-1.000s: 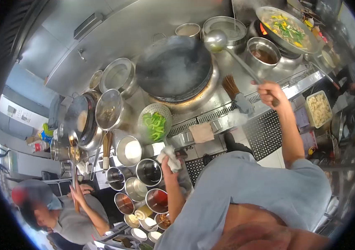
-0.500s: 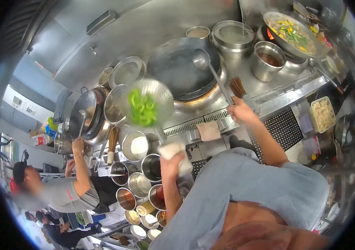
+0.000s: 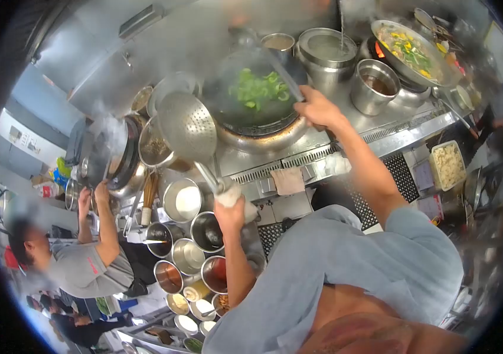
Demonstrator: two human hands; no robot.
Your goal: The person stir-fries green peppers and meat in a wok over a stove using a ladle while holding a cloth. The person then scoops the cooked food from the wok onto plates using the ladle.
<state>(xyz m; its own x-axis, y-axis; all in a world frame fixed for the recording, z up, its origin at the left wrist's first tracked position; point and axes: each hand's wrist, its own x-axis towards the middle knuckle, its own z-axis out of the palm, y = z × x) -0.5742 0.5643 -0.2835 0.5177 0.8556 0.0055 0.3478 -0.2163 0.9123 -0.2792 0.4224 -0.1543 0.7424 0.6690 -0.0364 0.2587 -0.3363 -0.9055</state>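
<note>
My left hand (image 3: 231, 213) is closed round the cloth-wrapped handle of a perforated strainer (image 3: 188, 127), which is tilted beside the wok and bare of food. A white cloth (image 3: 228, 193) covers the grip. In the large dark wok (image 3: 228, 112) lie chopped green peppers (image 3: 258, 88), with steam over them. My right hand (image 3: 317, 108) grips the handle of a ladle (image 3: 278, 69). Its bowl, blurred by motion and steam, is above the wok's far side.
Several metal pots of seasonings (image 3: 188, 256) stand at the left. A co-worker (image 3: 92, 259) works at another wok (image 3: 110, 150). On the right are a pot of brown liquid (image 3: 375, 87), a pan of mixed food (image 3: 408, 53) and a folded cloth (image 3: 287, 182) on the stove's front edge.
The green peppers have gone from the strainer into the wok. The strainer has moved slightly left and down. My right hand has moved up and left, swinging the ladle toward the wok's far side.
</note>
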